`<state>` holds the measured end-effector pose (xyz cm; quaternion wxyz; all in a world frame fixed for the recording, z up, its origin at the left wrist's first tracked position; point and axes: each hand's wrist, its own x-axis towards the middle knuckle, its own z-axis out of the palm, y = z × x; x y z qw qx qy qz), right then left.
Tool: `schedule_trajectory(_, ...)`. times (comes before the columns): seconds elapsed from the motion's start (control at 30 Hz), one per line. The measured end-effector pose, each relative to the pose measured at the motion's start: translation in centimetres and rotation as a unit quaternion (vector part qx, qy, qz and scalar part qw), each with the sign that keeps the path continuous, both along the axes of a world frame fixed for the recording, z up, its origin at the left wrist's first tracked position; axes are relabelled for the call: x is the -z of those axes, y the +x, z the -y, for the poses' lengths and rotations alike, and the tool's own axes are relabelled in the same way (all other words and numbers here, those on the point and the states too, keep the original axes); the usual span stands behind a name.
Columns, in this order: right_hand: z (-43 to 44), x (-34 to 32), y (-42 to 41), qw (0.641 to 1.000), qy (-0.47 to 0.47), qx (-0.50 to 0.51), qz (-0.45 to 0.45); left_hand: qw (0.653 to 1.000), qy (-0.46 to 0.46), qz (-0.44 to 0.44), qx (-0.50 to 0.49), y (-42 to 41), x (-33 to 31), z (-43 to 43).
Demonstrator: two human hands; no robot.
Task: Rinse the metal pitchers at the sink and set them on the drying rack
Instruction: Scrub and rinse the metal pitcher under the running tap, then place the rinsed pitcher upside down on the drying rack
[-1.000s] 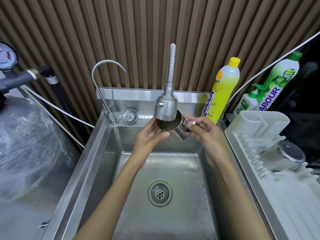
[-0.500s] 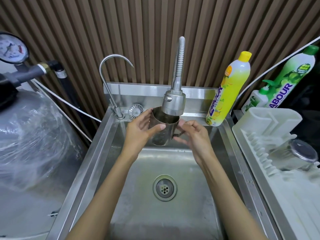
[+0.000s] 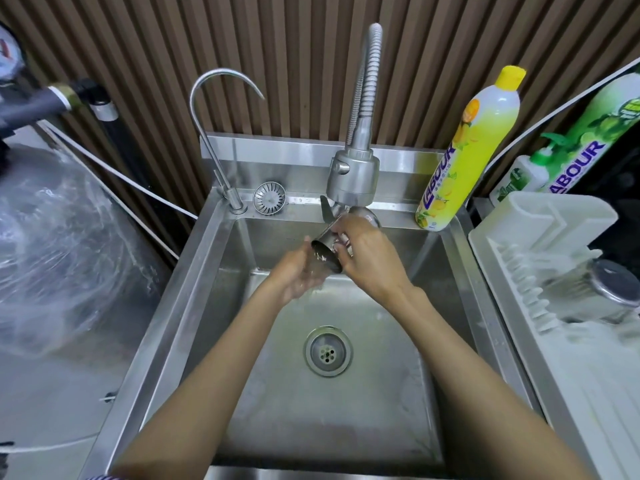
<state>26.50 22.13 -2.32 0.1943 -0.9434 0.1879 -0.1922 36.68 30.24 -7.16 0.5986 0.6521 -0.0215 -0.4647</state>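
Rinsing, I judge: right hand (image 3: pixel 372 263) fingers curl round the tipped pitcher (image 3: pixel 325 254) over the far sink (image 3: pixel 346 427), left hand (image 3: pixel 298 275) fingers too blurred to tell; next it must go right to the rack (image 3: pixel 540 233).

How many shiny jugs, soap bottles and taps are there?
Shiny metal pitchers: 2, the held pitcher in the right hand and the racked pitcher on the white plastic drying rack.
Soap bottles: 3, the tall yellow bottle, the tall green bottle and the small white pump bottle.
Taps: 2, the thin curved tap and the bendy spray tap.
Total: 7
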Motion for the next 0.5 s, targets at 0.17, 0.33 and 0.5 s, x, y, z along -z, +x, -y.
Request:
schedule_trajectory(0.17,0.0,1.0,0.1,0.997,-0.026,-0.052,-0.046,0.992,0.022,-0.030,0.118,1.7,1.4,-1.1)
schedule_trajectory(0.33,0.5,1.5,-0.5,0.986,-0.028,-0.159,-0.033,0.986,-0.077,-0.048,0.141,1.8,0.7,-0.3)
schedule_trajectory(0.5,1.0,-0.3,-1.2,0.983,0.109,-0.148,-0.010,0.984,-0.146,-0.019,0.097,0.5,1.2,0.5)
